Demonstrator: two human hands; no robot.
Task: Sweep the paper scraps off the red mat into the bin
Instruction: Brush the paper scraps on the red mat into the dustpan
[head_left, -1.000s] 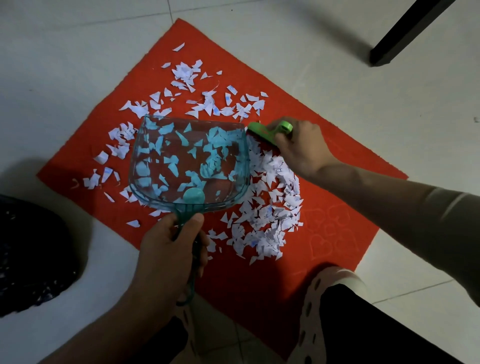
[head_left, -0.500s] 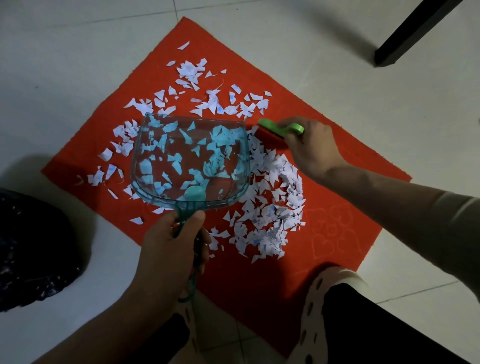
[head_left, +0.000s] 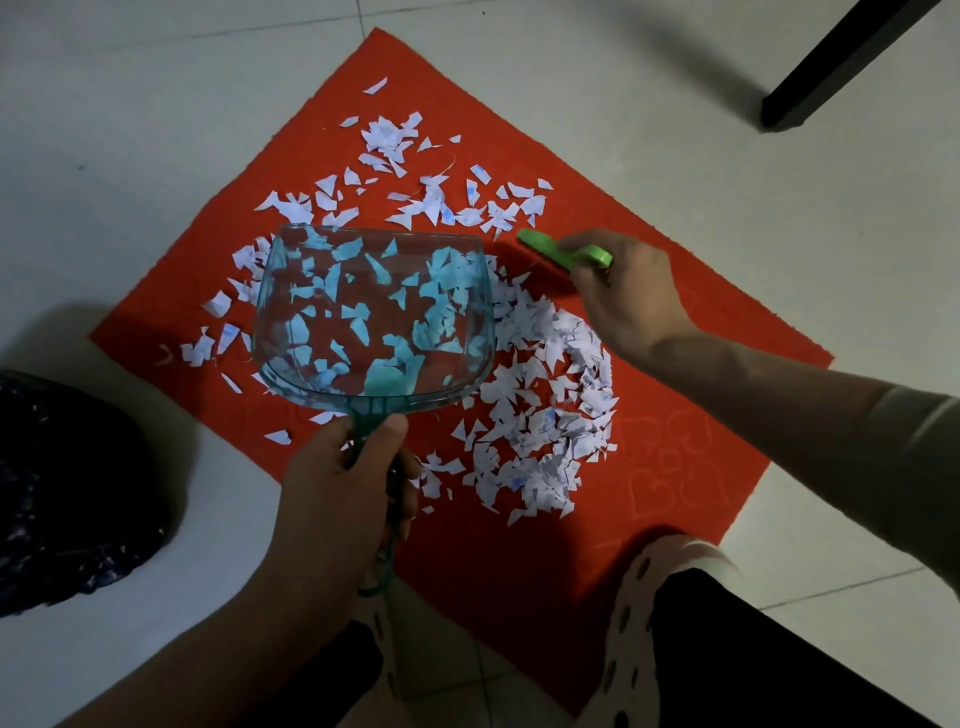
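A red mat (head_left: 649, 270) lies on the pale tiled floor, strewn with white paper scraps (head_left: 540, 415), thickest in a heap right of centre. My left hand (head_left: 337, 483) grips the handle of a clear teal dustpan (head_left: 374, 317), held over the mat's middle; scraps show through it. My right hand (head_left: 623, 296) grips a green brush (head_left: 561, 252) at the far edge of the heap. A dark bin bag (head_left: 62, 493) sits at the left edge.
A black furniture leg (head_left: 831, 67) stands on the floor at the top right. My knees and spotted slippers (head_left: 639, 587) are at the bottom, at the mat's near corner. Bare tile surrounds the mat.
My right hand has drawn the green brush a little to the right, away from the dustpan's far corner. The dustpan stays about where it was.
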